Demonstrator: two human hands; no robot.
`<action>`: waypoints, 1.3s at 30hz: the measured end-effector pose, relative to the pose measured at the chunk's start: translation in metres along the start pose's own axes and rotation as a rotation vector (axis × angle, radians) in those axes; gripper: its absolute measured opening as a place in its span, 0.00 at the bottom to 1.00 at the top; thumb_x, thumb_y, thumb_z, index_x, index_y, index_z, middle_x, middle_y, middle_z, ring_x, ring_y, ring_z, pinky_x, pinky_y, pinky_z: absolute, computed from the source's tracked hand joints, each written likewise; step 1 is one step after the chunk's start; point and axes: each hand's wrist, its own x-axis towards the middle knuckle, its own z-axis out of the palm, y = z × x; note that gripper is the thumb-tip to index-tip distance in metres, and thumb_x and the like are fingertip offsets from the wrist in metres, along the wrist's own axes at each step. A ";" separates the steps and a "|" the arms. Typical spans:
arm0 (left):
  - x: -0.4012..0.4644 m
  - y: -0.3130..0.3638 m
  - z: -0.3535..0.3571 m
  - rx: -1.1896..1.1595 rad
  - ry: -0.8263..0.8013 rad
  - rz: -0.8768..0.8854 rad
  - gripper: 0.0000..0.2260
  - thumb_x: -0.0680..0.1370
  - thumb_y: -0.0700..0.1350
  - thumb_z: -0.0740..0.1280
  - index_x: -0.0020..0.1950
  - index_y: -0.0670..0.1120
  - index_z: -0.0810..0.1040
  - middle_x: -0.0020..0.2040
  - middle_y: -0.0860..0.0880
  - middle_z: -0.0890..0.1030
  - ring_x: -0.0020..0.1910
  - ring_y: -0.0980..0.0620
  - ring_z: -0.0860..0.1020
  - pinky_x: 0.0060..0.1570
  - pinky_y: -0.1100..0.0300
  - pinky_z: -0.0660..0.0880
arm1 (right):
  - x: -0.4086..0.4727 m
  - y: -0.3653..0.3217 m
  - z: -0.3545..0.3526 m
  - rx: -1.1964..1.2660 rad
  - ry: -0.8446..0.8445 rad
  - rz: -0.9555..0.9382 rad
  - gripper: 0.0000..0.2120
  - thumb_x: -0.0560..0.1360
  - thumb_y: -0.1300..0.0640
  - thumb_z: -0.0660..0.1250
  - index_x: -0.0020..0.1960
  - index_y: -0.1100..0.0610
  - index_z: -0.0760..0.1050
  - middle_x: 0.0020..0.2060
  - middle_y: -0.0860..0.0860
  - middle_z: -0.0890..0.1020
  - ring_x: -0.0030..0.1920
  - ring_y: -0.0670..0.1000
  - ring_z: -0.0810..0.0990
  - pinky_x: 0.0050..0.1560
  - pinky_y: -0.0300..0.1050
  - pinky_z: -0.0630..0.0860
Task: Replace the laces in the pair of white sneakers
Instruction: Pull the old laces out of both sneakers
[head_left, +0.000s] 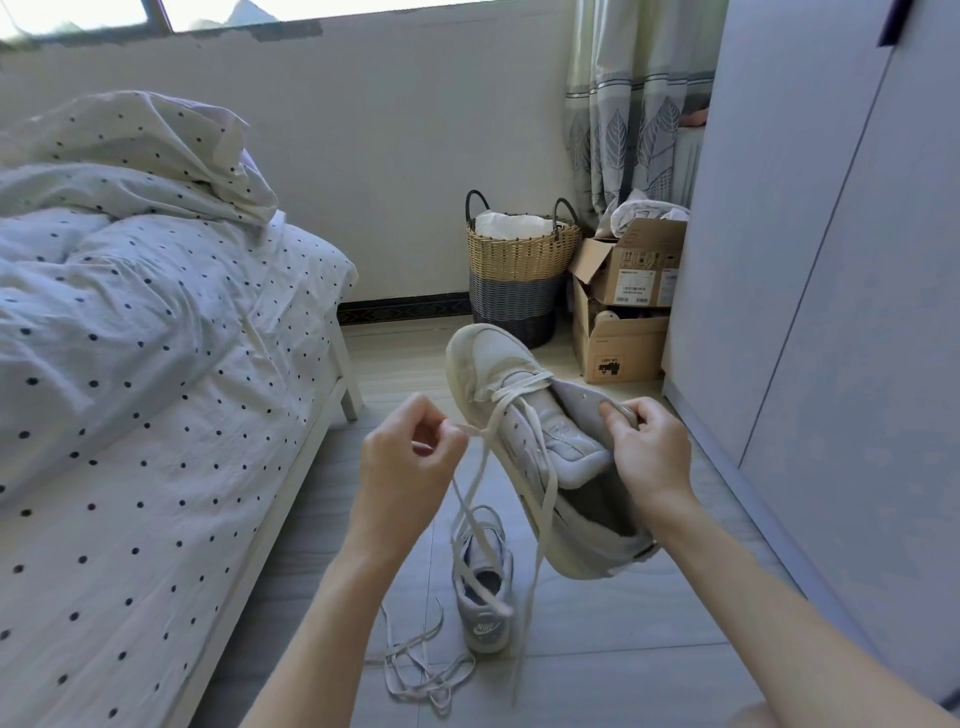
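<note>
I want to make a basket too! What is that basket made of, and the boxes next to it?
Basket: looks like woven wicker or rope, matte, tan above and grey below; the weave rows show. Boxes: brown cardboard, dull, with folded flaps and printed labels.

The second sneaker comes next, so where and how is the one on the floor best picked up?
Probably by the heel collar, from above. The floor sneaker stands upright, its opening facing up and its heel nearest the person, so fingers can hook inside the collar there. A lace hanging from the held sneaker crosses its front, and loose laces lie to its left.
</note>
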 end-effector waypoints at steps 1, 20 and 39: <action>0.001 -0.001 -0.003 -0.013 -0.003 -0.020 0.10 0.74 0.36 0.64 0.32 0.43 0.71 0.28 0.49 0.74 0.26 0.59 0.69 0.27 0.70 0.66 | 0.002 0.001 -0.001 -0.006 0.020 0.022 0.13 0.76 0.54 0.65 0.37 0.60 0.71 0.30 0.50 0.73 0.37 0.53 0.71 0.41 0.46 0.66; 0.005 -0.022 0.010 0.352 -0.086 -0.040 0.04 0.74 0.46 0.69 0.41 0.47 0.78 0.44 0.52 0.77 0.46 0.53 0.75 0.50 0.56 0.74 | -0.037 -0.016 0.005 -0.367 -0.227 -0.715 0.05 0.74 0.55 0.68 0.41 0.55 0.76 0.37 0.44 0.75 0.37 0.48 0.74 0.35 0.46 0.73; 0.010 -0.024 0.005 0.334 -0.066 -0.068 0.01 0.75 0.42 0.65 0.46 0.46 0.74 0.41 0.52 0.76 0.39 0.53 0.74 0.38 0.62 0.69 | -0.016 -0.004 0.001 -0.427 -0.224 -0.583 0.06 0.76 0.51 0.65 0.43 0.52 0.78 0.32 0.48 0.80 0.34 0.51 0.77 0.35 0.46 0.70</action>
